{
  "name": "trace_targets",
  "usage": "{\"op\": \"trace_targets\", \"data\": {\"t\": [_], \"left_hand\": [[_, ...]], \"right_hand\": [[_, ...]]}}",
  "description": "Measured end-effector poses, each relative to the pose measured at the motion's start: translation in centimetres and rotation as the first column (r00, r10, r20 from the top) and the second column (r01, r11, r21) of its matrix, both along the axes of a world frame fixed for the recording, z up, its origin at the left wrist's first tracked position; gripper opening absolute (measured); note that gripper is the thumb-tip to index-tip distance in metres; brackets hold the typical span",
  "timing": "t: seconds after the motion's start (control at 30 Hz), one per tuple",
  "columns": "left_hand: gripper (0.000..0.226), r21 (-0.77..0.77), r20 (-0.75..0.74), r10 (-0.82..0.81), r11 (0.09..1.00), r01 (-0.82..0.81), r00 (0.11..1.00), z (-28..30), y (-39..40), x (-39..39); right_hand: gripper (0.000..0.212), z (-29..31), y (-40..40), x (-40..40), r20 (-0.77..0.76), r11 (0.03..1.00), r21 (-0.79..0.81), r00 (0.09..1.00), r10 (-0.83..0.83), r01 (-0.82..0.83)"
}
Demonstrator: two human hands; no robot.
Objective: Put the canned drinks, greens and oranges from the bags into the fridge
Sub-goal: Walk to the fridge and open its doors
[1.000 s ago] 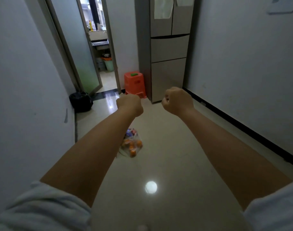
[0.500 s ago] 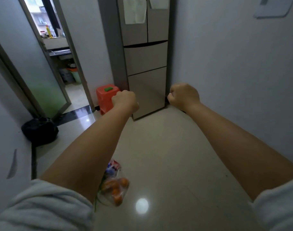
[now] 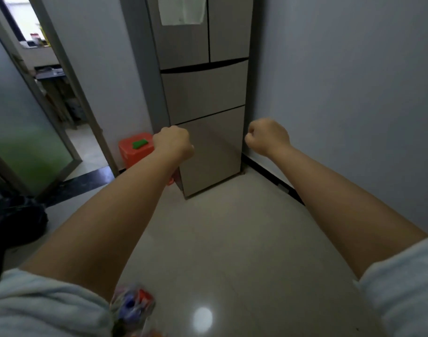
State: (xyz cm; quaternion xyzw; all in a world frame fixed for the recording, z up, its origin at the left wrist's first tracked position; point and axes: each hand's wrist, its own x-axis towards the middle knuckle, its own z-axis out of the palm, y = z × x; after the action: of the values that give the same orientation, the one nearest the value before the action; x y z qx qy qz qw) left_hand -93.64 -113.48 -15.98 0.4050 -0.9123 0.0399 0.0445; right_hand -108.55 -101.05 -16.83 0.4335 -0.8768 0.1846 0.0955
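A tall grey fridge [image 3: 204, 93] stands ahead in the corner, all its doors and drawers closed. A clear plastic bag [image 3: 134, 310] with canned drinks and oranges lies on the floor at the bottom edge, partly hidden under my left sleeve. My left hand [image 3: 173, 143] is stretched forward as a closed fist holding nothing, in front of the fridge's lower left corner. My right hand [image 3: 266, 136] is also a closed empty fist, out by the fridge's lower right edge.
An orange plastic stool [image 3: 135, 152] with a green item on top stands left of the fridge. A doorway [image 3: 50, 76] with a frosted sliding door opens at left. A black bag [image 3: 16, 218] lies by the left wall. A white wall [image 3: 354, 105] runs along the right.
I have walked closer to the fridge, which now looms larger. The bag on the floor has slid down to the bottom edge of view. Both fists stay clenched and held out.
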Motion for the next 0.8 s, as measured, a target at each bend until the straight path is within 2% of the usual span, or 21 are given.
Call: {"op": "trace_targets", "data": {"t": [0.13, 0.3, 0.6, 0.8], "left_hand": [[0.027, -0.017, 0.052, 0.002, 1.000, -0.001, 0.999, -1.0, -7.8, -7.9], [0.022, -0.049, 0.101, -0.039, 0.998, 0.044, 0.994, 0.5, -17.9, -18.9], [0.023, -0.020, 0.057, -0.054, 0.998, 0.055, 0.997, 1.4, -33.0, -38.1], [0.030, 0.087, -0.068, 0.086, 0.993, -0.080, 0.994, 0.4, -41.8, -49.3]], "right_hand": [[0.027, -1.5, -8.3, -7.7, -0.018, 0.999, 0.010, 0.999, 0.035, -0.035], [0.026, 0.3, -18.4, -18.1, -0.052, 1.000, -0.011, 0.998, 0.023, -0.023], [0.029, 2.1, -33.7, -36.0, -0.094, 1.000, 0.001, 0.996, -0.001, 0.001], [0.030, 2.5, -43.4, -48.8, -0.080, 0.997, -0.005, 0.994, 0.077, -0.078]]}}
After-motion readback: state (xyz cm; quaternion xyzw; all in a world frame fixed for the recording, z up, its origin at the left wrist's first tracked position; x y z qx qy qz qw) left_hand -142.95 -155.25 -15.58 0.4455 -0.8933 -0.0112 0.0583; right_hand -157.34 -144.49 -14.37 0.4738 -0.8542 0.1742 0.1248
